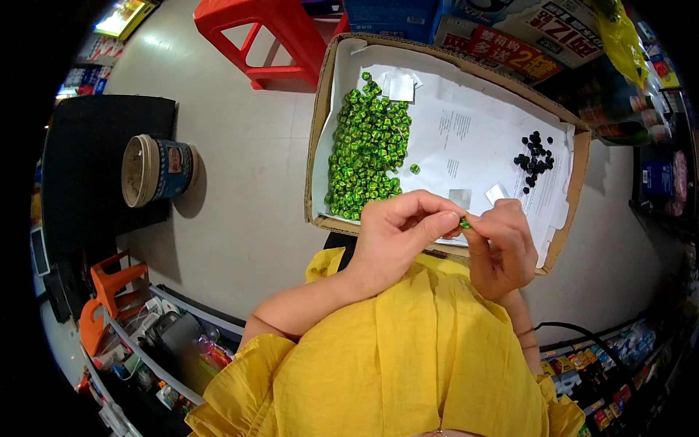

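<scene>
A shallow cardboard tray (320,116) lined with white printed sheets (473,138) lies across the person's lap, above the yellow blouse (408,357), and takes up the middle of the view. On its left side sits a big heap of green foil-wrapped pieces (368,142), with one stray green piece (414,168) just beside it; on the right lies a much smaller cluster of small dark balls (535,160), bare of foil. Judged from those two piles, most of the wrapping looks done and only the handful of dark balls remains. A couple of small silvery foil squares (460,197) lie near the tray's near edge. Both hands meet just over that edge: the left hand (397,237) and the right hand (502,244) pinch one small green piece (464,223) between their fingertips, each grip narrow and closed on it, so the piece in work is held in the air between the hands, not in the tray. The floor is pale and smooth; a red plastic stool (266,36) stands beyond the tray, a round paper tub (156,169) sits on its side at the left near a dark mat, an orange stool (109,284) is lower left, and packed shop shelves (604,364) and printed cartons (510,40) ring the edges.
</scene>
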`<state>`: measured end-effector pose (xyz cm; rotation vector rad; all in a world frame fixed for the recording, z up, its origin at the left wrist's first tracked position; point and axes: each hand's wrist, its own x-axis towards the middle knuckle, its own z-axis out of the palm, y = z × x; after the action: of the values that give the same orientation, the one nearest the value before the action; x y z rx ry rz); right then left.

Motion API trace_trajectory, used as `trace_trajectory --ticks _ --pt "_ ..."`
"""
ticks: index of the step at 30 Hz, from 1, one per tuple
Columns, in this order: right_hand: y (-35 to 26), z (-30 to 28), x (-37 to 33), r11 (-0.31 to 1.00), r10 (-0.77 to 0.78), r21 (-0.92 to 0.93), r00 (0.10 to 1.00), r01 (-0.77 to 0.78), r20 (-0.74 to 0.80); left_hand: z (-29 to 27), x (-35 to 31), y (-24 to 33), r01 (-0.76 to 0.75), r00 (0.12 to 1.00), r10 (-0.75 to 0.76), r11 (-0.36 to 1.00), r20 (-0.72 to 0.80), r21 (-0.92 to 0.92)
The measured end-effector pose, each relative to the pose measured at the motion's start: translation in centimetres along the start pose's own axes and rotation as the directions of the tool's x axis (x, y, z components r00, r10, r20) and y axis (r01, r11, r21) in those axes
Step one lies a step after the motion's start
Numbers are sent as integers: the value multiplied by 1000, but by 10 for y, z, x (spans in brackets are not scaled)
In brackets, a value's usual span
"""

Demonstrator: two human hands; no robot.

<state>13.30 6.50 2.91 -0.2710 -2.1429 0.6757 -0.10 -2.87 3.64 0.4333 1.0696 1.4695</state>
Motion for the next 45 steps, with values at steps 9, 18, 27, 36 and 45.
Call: trace_trajectory --ticks 9,18,27,36,45 --pt "-18 -2 3 -417 617 736 429 -533 660 -4 5 -2 -536 842 516 763 159 360" --pt "-23 1 3 -294 643 755 463 -586 610 -16 16 -12 -376 893 372 926 253 -37" --pt "-14 4 6 979 200 38 980 -200 23 -13 9 -5 -303 949 303 953 93 -14" --pt "-8 -1 10 980 146 125 986 -155 77 -8 3 -6 -419 908 419 908 17 22" --pt "-5 1 9 975 148 154 986 -158 73 -7 3 -4 0 999 14 922 34 -387"
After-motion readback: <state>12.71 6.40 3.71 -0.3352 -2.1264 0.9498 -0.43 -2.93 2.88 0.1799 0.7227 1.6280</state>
